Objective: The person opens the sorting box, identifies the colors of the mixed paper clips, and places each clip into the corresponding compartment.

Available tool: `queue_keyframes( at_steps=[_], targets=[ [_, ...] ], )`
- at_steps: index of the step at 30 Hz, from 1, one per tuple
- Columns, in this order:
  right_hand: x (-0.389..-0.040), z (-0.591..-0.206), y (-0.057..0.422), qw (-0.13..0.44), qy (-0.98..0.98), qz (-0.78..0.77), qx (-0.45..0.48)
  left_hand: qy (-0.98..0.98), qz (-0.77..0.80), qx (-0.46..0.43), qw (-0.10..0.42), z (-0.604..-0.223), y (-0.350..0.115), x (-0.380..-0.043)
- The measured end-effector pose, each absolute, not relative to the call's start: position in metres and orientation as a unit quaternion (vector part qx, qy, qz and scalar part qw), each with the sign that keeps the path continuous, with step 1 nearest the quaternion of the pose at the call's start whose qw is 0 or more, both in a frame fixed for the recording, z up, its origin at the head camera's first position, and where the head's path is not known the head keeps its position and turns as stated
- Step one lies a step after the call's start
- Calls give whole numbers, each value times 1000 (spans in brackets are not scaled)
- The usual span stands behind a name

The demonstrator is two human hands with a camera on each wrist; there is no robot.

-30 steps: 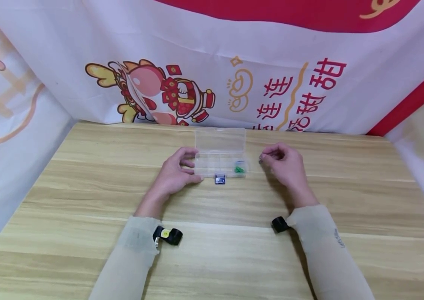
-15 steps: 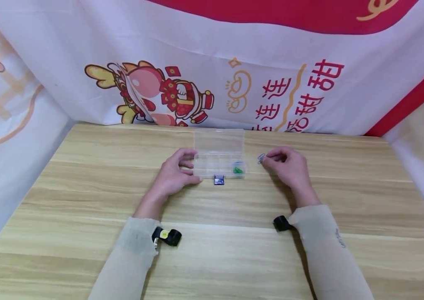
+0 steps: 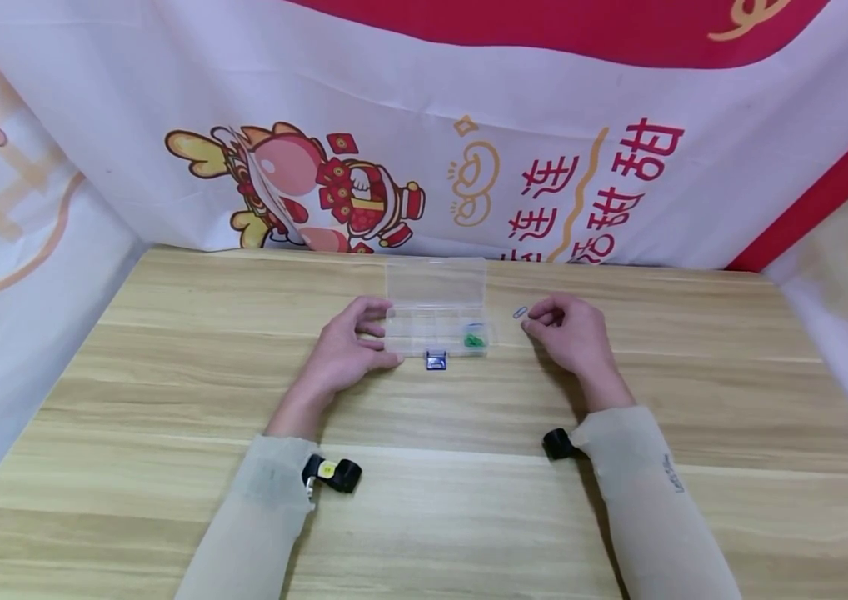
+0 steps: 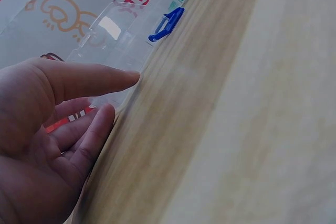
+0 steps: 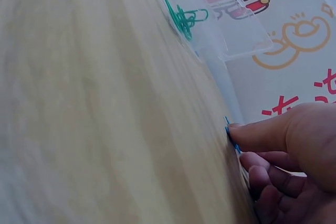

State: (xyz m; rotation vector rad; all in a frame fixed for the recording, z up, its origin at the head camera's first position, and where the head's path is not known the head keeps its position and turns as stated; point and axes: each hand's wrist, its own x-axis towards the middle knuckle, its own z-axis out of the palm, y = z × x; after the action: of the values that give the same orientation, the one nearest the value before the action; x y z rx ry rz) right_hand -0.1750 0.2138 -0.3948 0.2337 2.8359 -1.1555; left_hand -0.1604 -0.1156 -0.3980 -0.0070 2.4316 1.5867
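Note:
In the head view a clear plastic compartment box [image 3: 435,333] lies with its lid raised at the back and a blue latch [image 3: 436,361] in front. Green paper clips [image 3: 474,341] sit in its right end compartment. My left hand [image 3: 349,342] holds the box's left end, thumb at the front corner and fingers along the side. Right of the box, my right hand [image 3: 570,333] has its thumb and fingertips on a blue paper clip [image 5: 233,139], pinched and partly hidden by the thumb. Another blue paper clip [image 3: 520,312] shows just left of the fingertips.
Everything rests on a wood-grain table [image 3: 439,517]. Behind it hangs a printed white and red cloth [image 3: 394,83], close to the raised lid. Small black cameras [image 3: 559,444] are worn on both wrists.
Two blue clips showed at the right fingertips half a second ago; one shows clear of them now. The right hand has shifted slightly. The left hand keeps its place at the box.

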Motion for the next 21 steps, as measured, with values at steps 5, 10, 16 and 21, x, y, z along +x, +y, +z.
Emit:
queue_keyframes(
  at_steps=[5, 10, 16, 21],
  targets=[
    [-173, -394, 219, 40, 926, -369, 64, 829, 547, -2, 118, -398, -116, -160],
    [-171, -395, 229, 38, 927, -371, 41, 828, 548, 0, 118, -398, -115, -160],
    [-171, -394, 232, 29, 930, -365, 30, 830, 545, 1, 119, -397, -115, -161],
    [-171, -393, 230, 37, 934, -354, 33, 828, 548, -2, 120, -397, -115, -160]
  ],
)
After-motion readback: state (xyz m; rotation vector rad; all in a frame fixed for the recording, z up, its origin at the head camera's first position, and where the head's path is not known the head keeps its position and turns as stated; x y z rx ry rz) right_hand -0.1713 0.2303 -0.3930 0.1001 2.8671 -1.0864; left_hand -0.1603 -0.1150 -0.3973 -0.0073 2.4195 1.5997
